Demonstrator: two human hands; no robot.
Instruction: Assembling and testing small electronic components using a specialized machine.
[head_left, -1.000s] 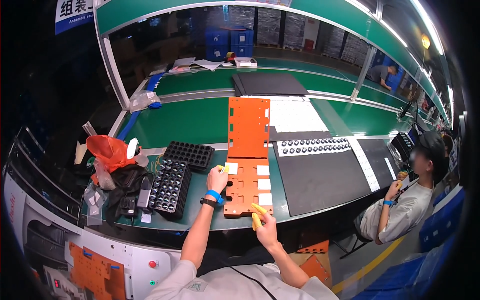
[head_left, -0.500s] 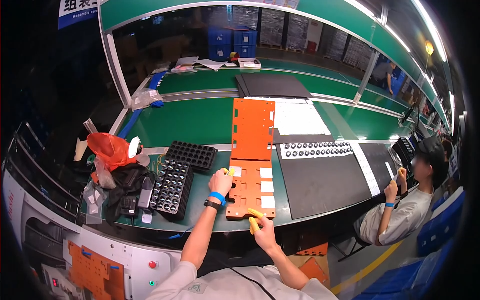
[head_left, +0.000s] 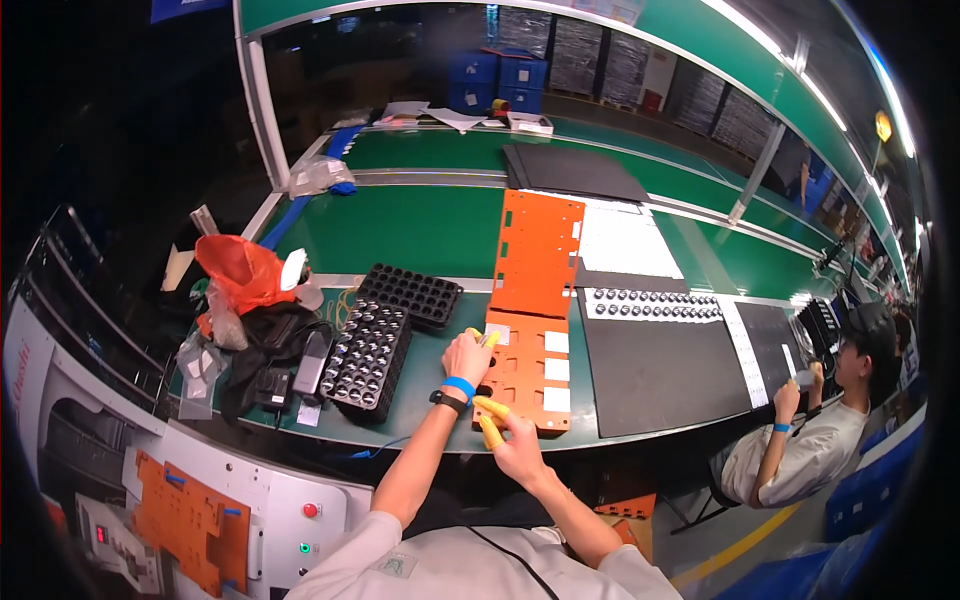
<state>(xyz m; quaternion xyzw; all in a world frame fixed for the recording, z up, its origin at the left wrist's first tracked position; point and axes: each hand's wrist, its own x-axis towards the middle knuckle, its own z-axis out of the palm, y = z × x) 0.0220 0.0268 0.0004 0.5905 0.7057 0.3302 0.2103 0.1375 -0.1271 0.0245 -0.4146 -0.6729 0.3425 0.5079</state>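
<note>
An orange hinged fixture (head_left: 526, 400) lies open in front of me, its lid (head_left: 538, 255) folded back. White square pieces (head_left: 556, 370) sit along the right side of its base. My left hand (head_left: 466, 362) is closed at the left edge of the base, its yellow-covered fingertips against a white square (head_left: 497, 335). Whatever those fingertips grip is too small to make out. My right hand (head_left: 518, 450), also with yellow finger covers, is by the front left corner of the base, fingers apart with nothing visible in them.
Left of the fixture stand a black tray of shiny metal cylinders (head_left: 366, 362) and a black tray with round pockets (head_left: 411, 295). An orange bag (head_left: 245, 270) lies farther left. On the right are black sheets (head_left: 660, 375) and a white strip with rows of round parts (head_left: 652, 304); a co-worker (head_left: 815, 440) sits beyond.
My right hand has moved left along the fixture's front edge to its left corner. My left hand stays at the same white square. The whole view has shifted slightly.
</note>
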